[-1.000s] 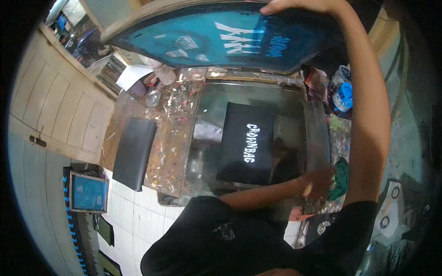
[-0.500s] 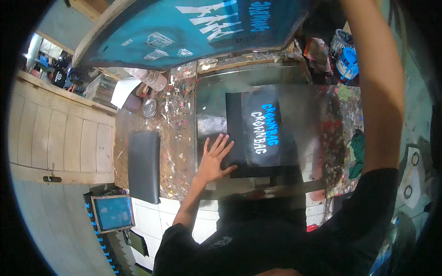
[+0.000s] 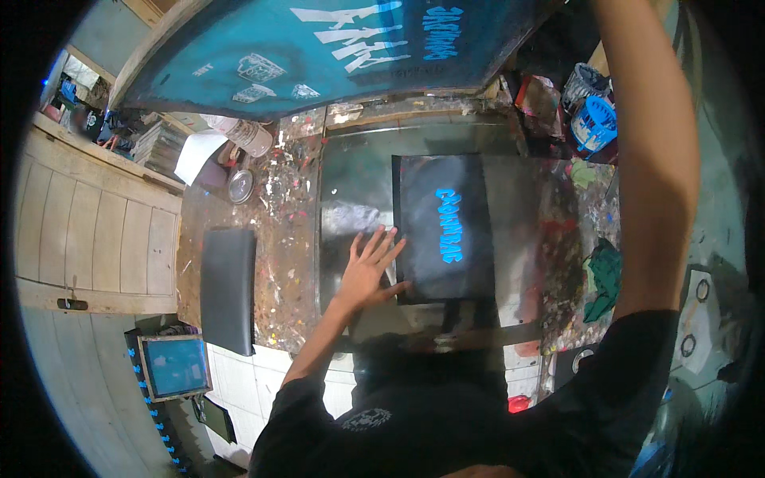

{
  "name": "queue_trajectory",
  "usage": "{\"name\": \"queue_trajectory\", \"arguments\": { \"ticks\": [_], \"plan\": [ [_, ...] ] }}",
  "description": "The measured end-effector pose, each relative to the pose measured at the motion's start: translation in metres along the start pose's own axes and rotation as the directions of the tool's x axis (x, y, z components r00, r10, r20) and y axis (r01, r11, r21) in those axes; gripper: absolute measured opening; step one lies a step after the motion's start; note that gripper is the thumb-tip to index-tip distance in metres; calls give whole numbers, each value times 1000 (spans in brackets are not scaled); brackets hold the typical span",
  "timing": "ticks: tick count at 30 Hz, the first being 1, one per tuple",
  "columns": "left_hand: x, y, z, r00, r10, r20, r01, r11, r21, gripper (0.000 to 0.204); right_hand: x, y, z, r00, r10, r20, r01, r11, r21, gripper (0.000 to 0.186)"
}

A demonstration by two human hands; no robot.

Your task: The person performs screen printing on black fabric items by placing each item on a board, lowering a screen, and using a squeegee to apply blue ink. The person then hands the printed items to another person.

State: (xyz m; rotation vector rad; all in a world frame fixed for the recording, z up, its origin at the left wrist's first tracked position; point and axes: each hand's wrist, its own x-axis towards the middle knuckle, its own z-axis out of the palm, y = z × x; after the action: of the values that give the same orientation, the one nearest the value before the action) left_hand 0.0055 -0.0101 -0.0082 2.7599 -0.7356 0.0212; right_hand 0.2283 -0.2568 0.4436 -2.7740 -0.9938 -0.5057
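A black rectangular sheet [image 3: 426,275] with blue lettering lies on a dark, glossy work plate [image 3: 343,171]. My left hand [image 3: 368,269] rests open at the sheet's left edge, fingers spread, with the fingertips and thumb touching its border. Above the far side of the plate, a wooden-framed printing screen [image 3: 199,84] stands tilted up; its blue-green mesh carries white and blue designs. My right forearm [image 3: 649,159] reaches up along the right side and out past the top edge, so the right hand is out of sight.
A second black panel [image 3: 227,291] lies at the bench's left. Behind it are a round lid [image 3: 241,186] and a whitish tub [image 3: 251,137]. A blue basket-like container [image 3: 594,125] stands far right, with a green cloth [image 3: 603,279] nearer me. A small framed screen [image 3: 175,366] is lower left.
White lettering that showed beside the blue on the black sheet is gone from sight; only blue shows now. The whole view has shifted slightly. My left hand stays at the sheet's left edge.
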Motion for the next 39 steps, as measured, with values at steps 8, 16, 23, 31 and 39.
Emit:
{"name": "queue_trajectory", "arguments": {
  "ticks": [8,16,23,31,39],
  "plan": [
    [-1,2,3,1000,-10,17,10,1000,1,92,6,12,3,998,-58,0,58,997,56,74],
    [-2,3,5,1000,-9,16,9,1000,-9,92,6,12,0,998,-37,57,33,997,71,73],
    [-3,2,4,1000,-6,29,6,1000,-6,91,6,8,0,1000,-11,19,10,997,74,73],
    [-3,2,1,999,-10,33,10,1000,-15,93,0,9,-1,996,-86,23,81,981,174,76],
    [-3,2,-2,999,-18,33,19,999,-37,91,15,15,5,997,-71,-21,71,997,-3,84]
  ]
}}
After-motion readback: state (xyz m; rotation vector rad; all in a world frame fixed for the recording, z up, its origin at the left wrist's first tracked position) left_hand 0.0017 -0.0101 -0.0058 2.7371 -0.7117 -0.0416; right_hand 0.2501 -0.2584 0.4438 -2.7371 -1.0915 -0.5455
